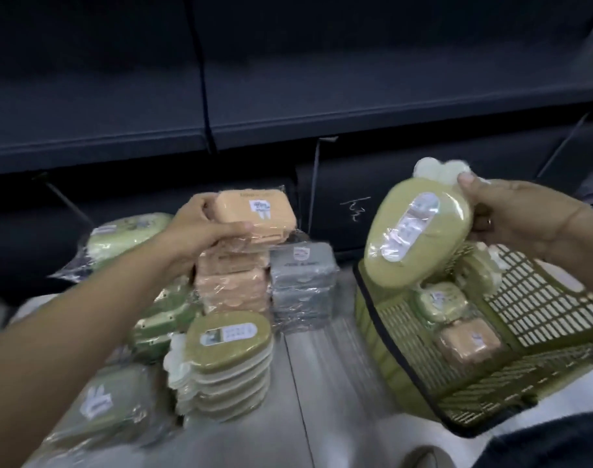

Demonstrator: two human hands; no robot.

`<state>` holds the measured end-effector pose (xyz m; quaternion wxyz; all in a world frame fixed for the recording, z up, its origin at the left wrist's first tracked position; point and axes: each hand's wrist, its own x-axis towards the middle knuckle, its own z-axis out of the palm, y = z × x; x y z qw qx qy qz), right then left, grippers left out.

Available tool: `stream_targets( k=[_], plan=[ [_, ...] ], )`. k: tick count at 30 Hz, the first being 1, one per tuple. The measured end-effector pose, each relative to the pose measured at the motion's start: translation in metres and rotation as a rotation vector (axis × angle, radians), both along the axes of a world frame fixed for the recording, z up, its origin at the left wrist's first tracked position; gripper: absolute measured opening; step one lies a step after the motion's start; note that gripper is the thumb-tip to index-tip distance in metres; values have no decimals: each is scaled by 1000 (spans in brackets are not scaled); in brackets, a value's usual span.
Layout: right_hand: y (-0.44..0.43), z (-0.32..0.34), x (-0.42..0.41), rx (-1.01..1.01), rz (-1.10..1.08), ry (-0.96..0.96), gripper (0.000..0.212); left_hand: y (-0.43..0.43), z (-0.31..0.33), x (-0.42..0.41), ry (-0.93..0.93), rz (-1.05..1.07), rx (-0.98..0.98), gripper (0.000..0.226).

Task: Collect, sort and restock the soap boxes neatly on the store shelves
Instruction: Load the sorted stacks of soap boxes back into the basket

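My left hand (200,224) grips a wrapped orange soap box (254,216) at the top of a stack of orange boxes (232,285) on the floor. My right hand (511,214) holds an olive oval soap box (418,231) with a white label, tilted above the olive plastic basket (524,349). Inside the basket lie a small green box (440,300) and an orange box (469,342). A stack of olive oval boxes (227,363) stands in front of the orange stack. Grey boxes (301,282) are stacked to its right.
Dark store shelves (288,130) run across the back, with no goods visible on them. More green wrapped boxes (129,234) lie at the left, and others (106,403) at the near left. Pale floor (322,383) shows between the stacks and the basket.
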<state>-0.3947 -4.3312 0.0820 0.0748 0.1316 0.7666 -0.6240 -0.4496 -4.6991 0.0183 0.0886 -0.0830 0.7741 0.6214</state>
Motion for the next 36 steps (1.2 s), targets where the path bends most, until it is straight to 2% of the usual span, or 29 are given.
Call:
stream_targets(
  k=[2,5,6,10,13,15,17,21,24,26,28,30,31,33,36],
  plan=[
    [-28,7,0,-11,37,-43,70,-14,-1,-18,6,-26,-96,70],
    [-58,3,1,-80,13,-114,35,-22,6,-39,11,-175,-430,70],
    [-67,-2,2,-97,-6,-149,30,-24,7,-45,2,-213,-531,73],
    [-90,-31,8,-177,-31,-275,38,-32,12,-58,-96,-357,-853,77],
    [-98,-46,11,-207,-20,-313,39,-41,12,-63,-155,-369,-934,89],
    [-100,-49,9,-191,5,-292,36,-41,14,-66,-123,-400,-1036,95],
    [-100,-49,7,-182,17,-266,34,-35,16,-68,-16,-499,-1095,97],
    [-102,-51,6,-175,46,-277,35,-23,2,-63,141,-714,-1080,72],
    [-108,-57,9,-163,73,-292,35,-30,-8,-54,206,-664,-1133,61],
    [-117,-61,12,-141,125,-301,42,-33,-6,-36,292,-579,-1043,57],
    [-130,-65,18,-119,200,-297,49,-28,0,-2,267,-517,-669,62],
    [-146,-66,24,-116,284,-280,46,-17,11,43,49,-522,-218,77],
    [-155,-65,28,-119,321,-268,43,-13,15,65,-83,-537,-66,79],
    [-173,-62,35,-123,365,-240,36,-14,14,91,-283,-601,53,68],
    [-194,-58,43,-115,347,-217,49,-25,11,109,-371,-561,93,55]
  ],
)
